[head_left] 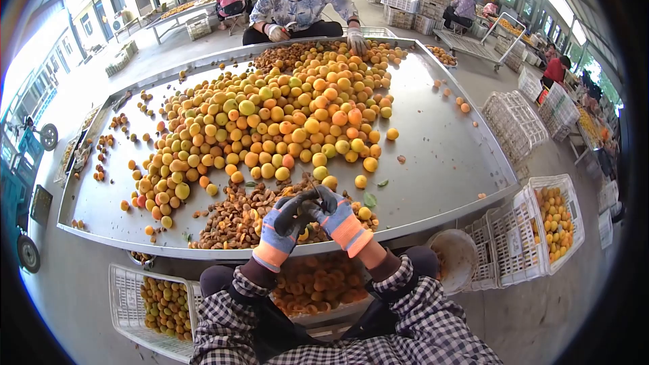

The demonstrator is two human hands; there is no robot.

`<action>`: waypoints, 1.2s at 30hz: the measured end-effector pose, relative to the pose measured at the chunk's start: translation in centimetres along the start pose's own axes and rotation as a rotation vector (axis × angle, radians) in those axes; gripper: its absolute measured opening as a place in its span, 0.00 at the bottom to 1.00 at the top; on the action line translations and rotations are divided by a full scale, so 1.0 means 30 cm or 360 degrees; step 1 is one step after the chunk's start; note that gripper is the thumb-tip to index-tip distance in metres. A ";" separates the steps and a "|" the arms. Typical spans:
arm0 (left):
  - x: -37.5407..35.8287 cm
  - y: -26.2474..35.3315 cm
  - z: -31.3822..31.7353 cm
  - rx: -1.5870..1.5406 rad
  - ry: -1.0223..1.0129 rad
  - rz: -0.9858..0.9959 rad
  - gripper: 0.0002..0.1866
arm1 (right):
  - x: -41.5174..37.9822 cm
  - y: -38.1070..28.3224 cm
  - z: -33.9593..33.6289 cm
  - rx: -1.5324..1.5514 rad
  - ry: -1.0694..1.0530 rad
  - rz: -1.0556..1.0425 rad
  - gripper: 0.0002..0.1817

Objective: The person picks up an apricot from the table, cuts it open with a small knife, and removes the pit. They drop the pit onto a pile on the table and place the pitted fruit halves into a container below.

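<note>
My left hand and my right hand wear blue-and-orange gloves with dark fingers. They meet over the near edge of a metal table, fingers curled and pressed together. Whatever lies between them is hidden by the dark fingertips. Under and left of the hands spreads a heap of brown apricot pits. Beyond it rises a large pile of yellow-orange apricots. A single apricot rests just right of my right hand. Below the table edge, between my knees, orange fruit pieces fill a container.
Across the table sits a person with gloved hands at the pile. A white crate of greenish apricots stands lower left. On the right are a bucket and a crate holding apricots. A raised rim borders the table.
</note>
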State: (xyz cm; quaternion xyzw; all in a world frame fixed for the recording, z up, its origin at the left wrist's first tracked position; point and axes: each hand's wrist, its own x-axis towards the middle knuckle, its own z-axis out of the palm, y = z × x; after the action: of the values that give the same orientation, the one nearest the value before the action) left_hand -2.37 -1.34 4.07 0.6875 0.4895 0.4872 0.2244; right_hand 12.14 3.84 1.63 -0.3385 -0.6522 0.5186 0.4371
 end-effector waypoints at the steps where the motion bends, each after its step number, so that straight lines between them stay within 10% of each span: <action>1: 0.002 0.005 0.003 -0.0034 -0.0008 0.0009 0.21 | 0.002 -0.005 -0.002 0.0060 -0.0012 0.0043 0.16; 9: 0.022 0.069 0.012 0.0257 0.0291 0.0290 0.20 | 0.009 -0.044 0.079 -0.0397 0.0500 -0.0569 0.08; 36: 0.034 -0.029 0.032 -0.0239 0.0692 -0.0186 0.10 | 0.022 0.033 0.179 0.0435 0.0337 -0.0204 0.12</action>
State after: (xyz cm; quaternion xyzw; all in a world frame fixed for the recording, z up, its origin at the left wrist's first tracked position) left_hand -1.87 0.11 3.43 0.5184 0.5276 0.6451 0.1919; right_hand 6.93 2.61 0.39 -0.2865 -0.5461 0.5351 0.5774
